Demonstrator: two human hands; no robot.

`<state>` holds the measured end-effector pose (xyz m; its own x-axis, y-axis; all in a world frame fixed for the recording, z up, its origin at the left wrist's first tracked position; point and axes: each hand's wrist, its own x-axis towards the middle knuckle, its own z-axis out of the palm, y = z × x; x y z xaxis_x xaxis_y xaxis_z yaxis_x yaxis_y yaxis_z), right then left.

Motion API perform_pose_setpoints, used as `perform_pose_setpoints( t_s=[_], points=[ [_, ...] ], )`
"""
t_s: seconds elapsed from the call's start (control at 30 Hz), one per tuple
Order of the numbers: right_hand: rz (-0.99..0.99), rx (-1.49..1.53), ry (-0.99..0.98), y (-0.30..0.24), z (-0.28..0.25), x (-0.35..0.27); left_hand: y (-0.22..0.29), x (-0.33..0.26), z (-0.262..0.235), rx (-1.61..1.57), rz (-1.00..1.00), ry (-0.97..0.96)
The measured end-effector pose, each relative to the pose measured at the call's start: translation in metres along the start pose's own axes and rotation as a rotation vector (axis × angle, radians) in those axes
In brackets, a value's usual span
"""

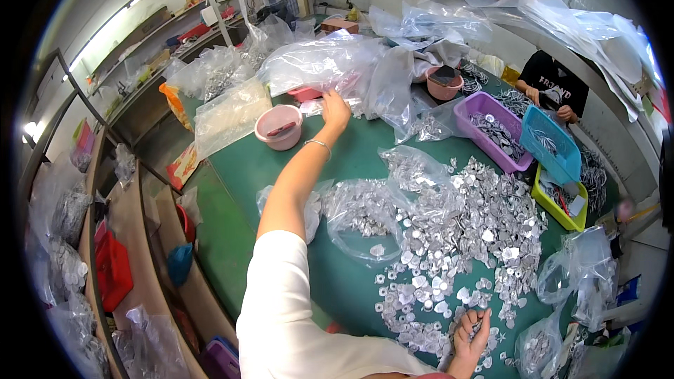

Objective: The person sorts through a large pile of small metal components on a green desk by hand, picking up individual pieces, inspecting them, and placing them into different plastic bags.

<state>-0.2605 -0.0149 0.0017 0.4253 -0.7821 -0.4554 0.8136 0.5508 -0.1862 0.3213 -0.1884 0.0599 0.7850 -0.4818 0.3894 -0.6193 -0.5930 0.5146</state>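
My left arm stretches far across the green table, and my left hand (335, 112) is at the edge of a clear plastic bag (316, 63) and a pink tray (304, 93) partly under it. Its fingers are bent together; what they grip, if anything, is hidden. A pink bowl (279, 128) with a dark red item inside stands just left of that wrist. At the near edge, my right hand (469, 337) is curled around small silvery metal pieces (474, 324). Beside it spreads a large heap of similar flat metal pieces (484, 217), some heart-shaped.
A clear bag of metal pieces (365, 214) lies left of the heap. Purple (465, 112), blue (572, 161) and yellow-green (577, 219) baskets stand at the right. Beyond them, another person (554, 88) handles something small. Shelves with bags and bins (112, 270) line the left.
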Motion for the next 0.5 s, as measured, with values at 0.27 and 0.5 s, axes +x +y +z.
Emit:
perform_pose_setpoints(
  t_s=[0.27,0.5],
  points=[
    [-0.041,-0.066,0.152,-0.010,0.008,0.016,0.024,0.063,0.017,-0.173,-0.372,0.507],
    [-0.040,-0.156,0.286,-0.012,-0.004,0.023,0.019,0.110,-0.015,-0.477,-0.130,0.699]
  ],
)
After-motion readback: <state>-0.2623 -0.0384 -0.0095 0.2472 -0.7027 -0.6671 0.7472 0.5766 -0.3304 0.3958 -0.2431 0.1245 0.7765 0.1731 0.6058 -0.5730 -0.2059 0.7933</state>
